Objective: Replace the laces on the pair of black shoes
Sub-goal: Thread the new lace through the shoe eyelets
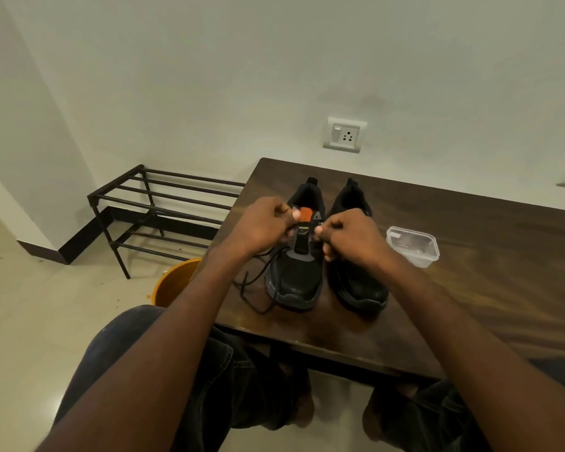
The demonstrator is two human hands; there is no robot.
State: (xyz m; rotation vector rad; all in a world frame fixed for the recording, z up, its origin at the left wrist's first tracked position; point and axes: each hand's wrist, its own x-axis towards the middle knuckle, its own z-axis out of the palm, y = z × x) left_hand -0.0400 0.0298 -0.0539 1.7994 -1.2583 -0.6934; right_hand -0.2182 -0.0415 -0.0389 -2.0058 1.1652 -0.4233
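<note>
Two black shoes stand side by side at frame centre on a table (470, 256), toes toward the lower edge, heels toward the wall. The left shoe (296, 272) is worked over: a lace (258, 278) is pinched in the curled left hand (261, 228) and the curled right hand (349, 238), trailing toward lower left. The right shoe (356, 282) is partly hidden.

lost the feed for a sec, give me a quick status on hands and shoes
Left hand and right hand both pinching the black lace at the left shoe. Right shoe untouched beside it. Nothing in the way.
</note>
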